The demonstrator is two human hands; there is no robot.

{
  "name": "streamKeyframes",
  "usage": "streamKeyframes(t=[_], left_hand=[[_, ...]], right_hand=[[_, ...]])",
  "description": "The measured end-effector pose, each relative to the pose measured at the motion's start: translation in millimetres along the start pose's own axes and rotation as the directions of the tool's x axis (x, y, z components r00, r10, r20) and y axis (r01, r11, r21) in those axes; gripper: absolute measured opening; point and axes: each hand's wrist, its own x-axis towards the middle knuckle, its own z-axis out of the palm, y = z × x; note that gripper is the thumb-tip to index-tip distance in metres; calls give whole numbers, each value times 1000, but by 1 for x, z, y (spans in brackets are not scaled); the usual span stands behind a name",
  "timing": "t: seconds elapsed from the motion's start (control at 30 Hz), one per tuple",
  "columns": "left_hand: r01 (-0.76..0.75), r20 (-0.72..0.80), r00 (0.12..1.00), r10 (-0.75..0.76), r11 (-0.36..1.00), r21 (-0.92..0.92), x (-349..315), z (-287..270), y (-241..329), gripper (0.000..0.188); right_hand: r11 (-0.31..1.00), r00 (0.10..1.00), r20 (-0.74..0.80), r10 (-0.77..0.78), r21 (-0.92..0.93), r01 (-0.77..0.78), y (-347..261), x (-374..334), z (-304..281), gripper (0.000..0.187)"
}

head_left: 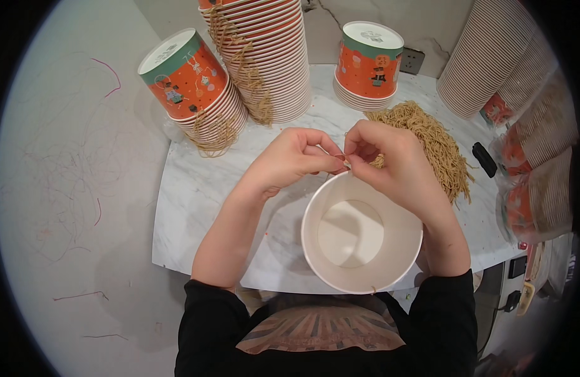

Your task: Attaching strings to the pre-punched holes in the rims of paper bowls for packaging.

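A white paper bucket (307,235) stands open side up in front of me, tilted a little, its pale inside facing me. At its far rim my left hand (299,154) is closed in a pinch, thumb and fingertips together. My right hand (387,154) pinches at the same spot, its fingertips almost touching the left ones. Between them a bit of thin tan cord shows, mostly hidden by the fingers. A short bit of cord also sticks out at the bucket's near rim. Beside my right hand lies a heap of tan cords (437,147).
At the back left stand a tall stack of buckets (284,69) and a shorter orange-and-green stack (196,81), both with cords hanging. Another small stack (368,66) is behind the heap. Bagged bucket stacks (522,195) and a black object (484,160) are at right. A wall (70,188) borders the left.
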Motion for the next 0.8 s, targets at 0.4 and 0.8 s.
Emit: streamKeyframes(t=[0.4, 0.8], left_hand=[[-15, 1, 1000, 15, 999, -40, 5, -11, -7, 14], [10, 11, 1000, -9, 998, -58, 5, -12, -7, 18]], right_hand=[[995, 996, 88, 2, -100, 7, -3, -2, -2, 13], [984, 995, 89, -39, -167, 53, 3, -2, 1, 13]])
